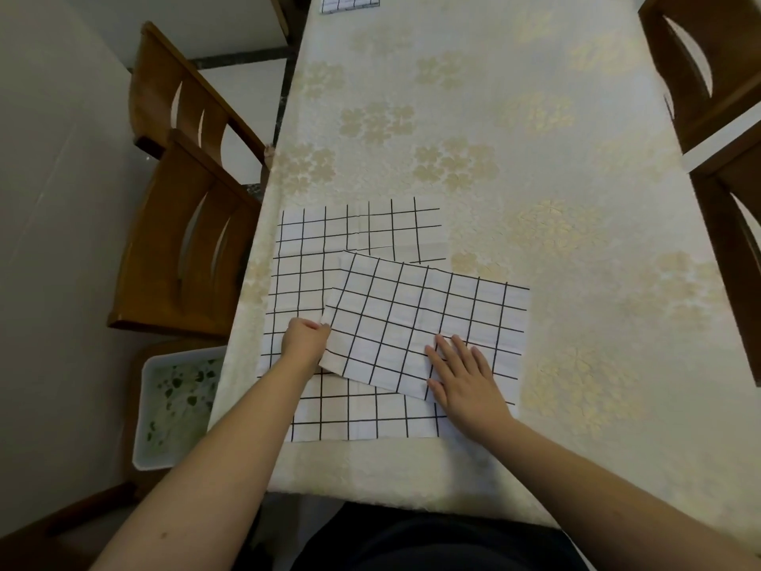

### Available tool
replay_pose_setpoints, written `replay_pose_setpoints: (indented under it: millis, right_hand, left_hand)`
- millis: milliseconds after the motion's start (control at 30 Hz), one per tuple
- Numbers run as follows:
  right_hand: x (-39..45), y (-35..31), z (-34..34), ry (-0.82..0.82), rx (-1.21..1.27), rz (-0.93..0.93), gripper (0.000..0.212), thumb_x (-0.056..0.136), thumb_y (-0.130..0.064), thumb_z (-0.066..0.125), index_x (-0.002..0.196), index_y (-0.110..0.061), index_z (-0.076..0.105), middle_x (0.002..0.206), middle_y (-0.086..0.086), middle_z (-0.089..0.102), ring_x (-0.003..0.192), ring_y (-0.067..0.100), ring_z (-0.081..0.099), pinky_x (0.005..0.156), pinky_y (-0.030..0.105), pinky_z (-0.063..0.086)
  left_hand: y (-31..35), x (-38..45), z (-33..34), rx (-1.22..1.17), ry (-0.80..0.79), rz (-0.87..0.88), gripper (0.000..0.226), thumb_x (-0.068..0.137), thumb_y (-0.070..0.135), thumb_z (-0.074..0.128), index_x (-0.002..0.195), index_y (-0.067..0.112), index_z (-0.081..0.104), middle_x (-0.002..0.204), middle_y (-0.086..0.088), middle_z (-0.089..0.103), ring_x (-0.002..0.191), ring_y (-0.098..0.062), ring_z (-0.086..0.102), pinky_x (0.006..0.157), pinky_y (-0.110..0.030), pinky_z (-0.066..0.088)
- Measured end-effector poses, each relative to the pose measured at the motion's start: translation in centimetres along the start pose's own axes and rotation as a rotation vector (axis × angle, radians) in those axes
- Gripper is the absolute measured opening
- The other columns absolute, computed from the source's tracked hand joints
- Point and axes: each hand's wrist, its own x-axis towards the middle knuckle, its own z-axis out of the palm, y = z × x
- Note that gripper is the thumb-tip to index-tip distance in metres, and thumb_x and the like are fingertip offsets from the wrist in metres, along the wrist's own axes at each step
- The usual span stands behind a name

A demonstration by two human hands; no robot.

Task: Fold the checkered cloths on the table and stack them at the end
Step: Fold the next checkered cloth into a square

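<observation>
A long worktop [514, 117] covered in a cream cloth with pale gold flowers runs away from the viewer, with wooden chairs [181, 236] along both sides. A white tub [177, 405] sits on the floor at the left.

At the near end lies a large unfolded checkered cloth [304, 282], white with thin black grid lines, spread flat. On top of it, turned at a slant, rests a smaller folded checkered cloth [416, 319], overhanging the larger one toward the right. At the far end of the worktop, another folded cloth [350, 2] is just visible at the top edge.

The left hand [304, 337] pinches the left edge of the folded cloth, fingers curled around it. The right hand [465, 379] lies flat on the cloth's near right part, fingers straight and spread, pressing it down.

This looks like the finishing of one fold. The next move probably calls for lifting the folded cloth clear and carrying it toward the far end, freeing the large cloth beneath for folding.
</observation>
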Motion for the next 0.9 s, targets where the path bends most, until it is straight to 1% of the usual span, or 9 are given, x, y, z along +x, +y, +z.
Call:
replay_pose_setpoints:
  millis: [100, 233, 300, 333, 400, 467, 600, 700, 900]
  right_hand:
    - [0.1, -0.3, -0.4, -0.012, -0.011, 0.02, 0.062, 0.103, -0.048, 0.004, 0.151, -0.019, 0.033, 0.158, 0.007, 0.031, 0.147, 0.028, 0.021, 0.115, 0.044, 0.009]
    - [-0.2, -0.9, -0.9, -0.003, -0.013, 0.057, 0.059, 0.104, -0.044, 0.009, 0.149, -0.019, 0.037, 0.156, 0.005, 0.035, 0.146, 0.027, 0.024, 0.116, 0.043, 0.008]
    - [-0.2, -1.4, -1.0, -0.009, 0.003, 0.09, 0.058, 0.104, -0.043, 0.01, 0.15, -0.019, 0.035, 0.156, 0.004, 0.035, 0.146, 0.026, 0.025, 0.116, 0.043, 0.01]
    - [-0.3, -1.7, -1.1, -0.016, 0.01, 0.09, 0.062, 0.103, -0.046, 0.003, 0.151, -0.019, 0.034, 0.157, 0.003, 0.034, 0.147, 0.026, 0.025, 0.116, 0.042, 0.008]
    - [-0.4, -2.1, -1.1, -0.018, 0.018, 0.043, 0.077, 0.095, -0.053, -0.015, 0.154, -0.021, 0.023, 0.162, -0.001, 0.017, 0.15, 0.023, 0.012, 0.116, 0.037, -0.005]
    - [-0.7, -2.6, -1.3, -0.033, 0.036, 0.062, 0.076, 0.091, -0.054, -0.017, 0.156, -0.024, 0.011, 0.163, -0.005, 0.002, 0.151, 0.019, -0.002, 0.116, 0.034, -0.012]
    - [-0.8, -3.3, -2.4, 0.093, 0.157, 0.249, 0.05, 0.105, -0.035, 0.018, 0.154, -0.025, 0.019, 0.163, -0.003, 0.014, 0.151, 0.017, 0.003, 0.12, 0.039, 0.005]
    - [-1.2, -3.6, -4.2, 0.207, 0.454, 0.38, 0.045, 0.105, -0.031, 0.031, 0.149, -0.022, 0.035, 0.156, 0.0, 0.033, 0.146, 0.017, 0.024, 0.118, 0.038, 0.021]
    - [-2.7, -3.4, -8.5, 0.319, 1.145, 0.636, 0.037, 0.105, -0.035, 0.026, 0.128, -0.026, 0.054, 0.13, 0.0, 0.06, 0.117, 0.016, 0.057, 0.101, 0.035, 0.043]
  left_hand:
    - [-0.1, -0.3, -0.7, -0.089, -0.096, -0.029, 0.042, 0.09, 0.018, 0.067, 0.126, 0.007, 0.051, 0.124, -0.014, 0.058, 0.094, -0.024, 0.055, 0.076, -0.031, 0.045]
    - [0.8, -1.1, -1.9, -0.004, -0.202, 0.101, 0.029, 0.092, 0.012, 0.063, 0.121, 0.008, 0.059, 0.115, -0.009, 0.063, 0.077, -0.016, 0.054, 0.064, -0.026, 0.046]
    - [1.2, -1.4, -2.5, -0.005, -0.218, 0.202, 0.033, 0.091, 0.013, 0.064, 0.124, 0.01, 0.059, 0.109, -0.001, 0.061, 0.084, -0.016, 0.056, 0.073, -0.027, 0.047]
    - [1.5, -1.7, -2.8, 0.002, -0.24, 0.248, 0.032, 0.091, 0.013, 0.064, 0.122, 0.014, 0.059, 0.105, 0.002, 0.061, 0.085, -0.015, 0.058, 0.073, -0.026, 0.048]
    - [1.9, -2.3, -3.3, -0.01, -0.306, 0.319, 0.027, 0.089, 0.012, 0.064, 0.115, 0.017, 0.06, 0.106, 0.003, 0.066, 0.087, -0.012, 0.062, 0.073, -0.027, 0.052]
    - [2.3, -3.1, -3.5, -0.018, -0.385, 0.377, 0.035, 0.088, 0.011, 0.063, 0.123, 0.017, 0.061, 0.111, -0.001, 0.069, 0.094, -0.016, 0.066, 0.081, -0.033, 0.056]
    - [3.7, -5.2, -3.0, 0.11, -0.476, 0.523, 0.046, 0.087, 0.014, 0.063, 0.132, 0.021, 0.055, 0.109, 0.004, 0.064, 0.096, -0.018, 0.064, 0.086, -0.038, 0.056]
    - [4.4, -7.0, -1.6, 0.234, -0.529, 0.639, 0.052, 0.088, 0.019, 0.062, 0.138, 0.026, 0.049, 0.105, 0.005, 0.057, 0.085, -0.013, 0.06, 0.072, -0.026, 0.055]
    - [4.2, -9.6, 2.9, 0.255, -0.666, 0.74, 0.044, 0.09, 0.025, 0.059, 0.133, 0.03, 0.05, 0.094, 0.006, 0.054, 0.072, -0.009, 0.054, 0.063, -0.022, 0.049]
